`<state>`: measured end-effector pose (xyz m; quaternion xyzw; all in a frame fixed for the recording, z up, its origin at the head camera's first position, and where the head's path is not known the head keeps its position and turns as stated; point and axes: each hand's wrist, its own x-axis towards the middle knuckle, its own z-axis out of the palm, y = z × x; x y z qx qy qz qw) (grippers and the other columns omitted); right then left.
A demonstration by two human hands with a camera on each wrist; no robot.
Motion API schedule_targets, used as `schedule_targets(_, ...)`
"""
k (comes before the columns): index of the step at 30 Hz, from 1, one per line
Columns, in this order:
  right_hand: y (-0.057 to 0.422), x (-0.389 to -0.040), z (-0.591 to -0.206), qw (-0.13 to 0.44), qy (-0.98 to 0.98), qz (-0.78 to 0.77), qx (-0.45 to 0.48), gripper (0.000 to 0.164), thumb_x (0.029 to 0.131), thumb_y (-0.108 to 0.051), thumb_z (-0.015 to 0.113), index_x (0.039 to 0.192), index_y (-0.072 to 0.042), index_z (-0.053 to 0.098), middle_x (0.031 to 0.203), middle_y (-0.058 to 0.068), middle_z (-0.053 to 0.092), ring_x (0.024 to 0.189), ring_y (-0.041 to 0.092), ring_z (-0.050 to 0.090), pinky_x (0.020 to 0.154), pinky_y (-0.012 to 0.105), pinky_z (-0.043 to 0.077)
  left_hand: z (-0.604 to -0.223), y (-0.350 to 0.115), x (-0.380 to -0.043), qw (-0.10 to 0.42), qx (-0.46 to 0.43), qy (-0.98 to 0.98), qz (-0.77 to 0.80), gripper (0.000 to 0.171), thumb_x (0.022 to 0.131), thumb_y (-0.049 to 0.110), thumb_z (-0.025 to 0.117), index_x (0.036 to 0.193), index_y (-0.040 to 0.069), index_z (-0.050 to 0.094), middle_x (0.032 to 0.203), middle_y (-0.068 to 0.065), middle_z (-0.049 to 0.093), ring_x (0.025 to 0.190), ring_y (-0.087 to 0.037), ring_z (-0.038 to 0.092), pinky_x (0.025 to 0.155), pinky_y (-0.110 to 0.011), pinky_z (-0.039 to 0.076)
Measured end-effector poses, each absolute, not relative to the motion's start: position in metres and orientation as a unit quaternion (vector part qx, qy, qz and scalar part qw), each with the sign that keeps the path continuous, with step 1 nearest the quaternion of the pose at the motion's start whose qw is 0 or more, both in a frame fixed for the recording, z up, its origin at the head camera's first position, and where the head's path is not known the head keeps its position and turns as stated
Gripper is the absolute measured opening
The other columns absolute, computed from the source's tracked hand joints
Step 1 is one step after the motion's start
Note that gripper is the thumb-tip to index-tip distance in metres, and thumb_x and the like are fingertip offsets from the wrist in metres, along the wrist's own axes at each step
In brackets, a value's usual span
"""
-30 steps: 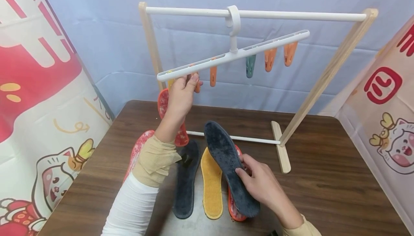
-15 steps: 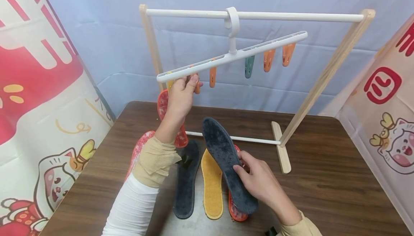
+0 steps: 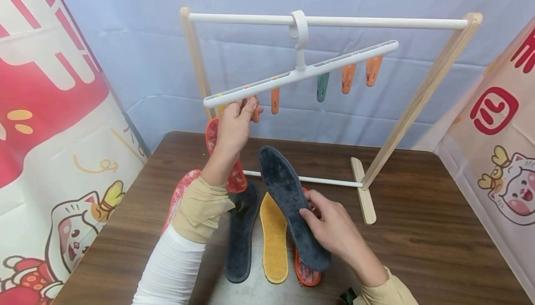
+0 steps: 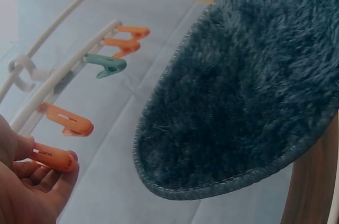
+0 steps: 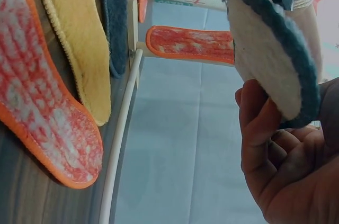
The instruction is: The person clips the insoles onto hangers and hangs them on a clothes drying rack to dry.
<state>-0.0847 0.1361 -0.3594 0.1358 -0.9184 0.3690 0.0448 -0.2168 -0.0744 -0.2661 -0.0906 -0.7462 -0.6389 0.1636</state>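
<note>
My left hand (image 3: pixel 233 126) grips an orange clip (image 4: pixel 52 157) near the low left end of a white clip hanger (image 3: pixel 255 89). The hanger tilts down to the left. In my right hand (image 3: pixel 338 230) is a dark grey fuzzy insole (image 3: pixel 288 203), pinched by its edge between thumb and fingers. Its pale backing shows in the right wrist view. Close beside my left hand, a red patterned insole (image 3: pixel 212 133) hangs from a yellow clip (image 3: pixel 220 108), partly hidden by the wrist. The dark insole stands apart from the gripped clip.
A wood-and-white rack (image 3: pixel 376 21) holds the hanger; more orange clips (image 3: pixel 349 78) and a green clip (image 3: pixel 322 87) hang from it. On the brown table (image 3: pixel 418 230) lie another dark insole (image 3: pixel 240 244), a yellow insole (image 3: pixel 273 244) and red insoles (image 3: pixel 308 275), one partly behind my left arm.
My right hand has raised the dark grey insole slightly and brought it a little to the left. My left hand keeps its grip on the orange clip, almost unmoved.
</note>
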Motion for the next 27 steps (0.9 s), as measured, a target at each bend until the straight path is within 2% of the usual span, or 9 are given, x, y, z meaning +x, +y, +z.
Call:
schedule_targets(7, 0.134, -0.086, -0.356, 0.05, -0.917, 0.37, 0.143, 0.02, 0.089, -0.018, 0.061, 0.106, -0.026, 0.058, 0.082, -0.008, 0.062, 0.067, 0.003, 0.056, 0.057, 0.031, 0.047, -0.267, -0.075, -0.218, 0.164, -0.094, -0.746, -0.638, 0.024, 0.095, 0.03, 0.049, 0.105, 0.009, 0.056, 0.078, -0.009, 0.056, 0.092, -0.015, 0.061, 0.082, -0.034, 0.046)
schedule_targets(13, 0.131, -0.089, -0.352, 0.049, -0.915, 0.374, 0.145, 0.019, 0.089, -0.019, 0.06, 0.105, -0.029, 0.057, 0.081, -0.012, 0.061, 0.065, 0.002, 0.056, 0.057, 0.03, 0.048, -0.266, -0.075, -0.216, 0.164, -0.099, -0.744, -0.641, 0.027, 0.094, 0.031, 0.05, 0.108, 0.008, 0.056, 0.081, -0.011, 0.056, 0.093, -0.016, 0.061, 0.084, -0.037, 0.046)
schedule_targets(19, 0.128, -0.093, -0.35, 0.055, -0.911, 0.38, 0.15, 0.018, 0.089, -0.02, 0.06, 0.105, -0.029, 0.057, 0.084, -0.012, 0.063, 0.066, 0.003, 0.057, 0.056, 0.031, 0.048, -0.266, -0.076, -0.217, 0.167, -0.101, -0.742, -0.642, 0.027, 0.094, 0.03, 0.049, 0.107, 0.008, 0.056, 0.08, -0.01, 0.054, 0.092, -0.016, 0.062, 0.085, -0.035, 0.047)
schedule_targets(27, 0.126, -0.096, -0.349, 0.056, -0.911, 0.379, 0.15, 0.016, 0.089, -0.018, 0.06, 0.103, -0.027, 0.057, 0.08, -0.01, 0.062, 0.066, 0.005, 0.056, 0.056, 0.032, 0.047, -0.267, -0.077, -0.218, 0.169, -0.102, -0.745, -0.637, 0.031, 0.094, 0.033, 0.048, 0.109, 0.007, 0.056, 0.084, -0.011, 0.055, 0.093, -0.015, 0.062, 0.086, -0.034, 0.048)
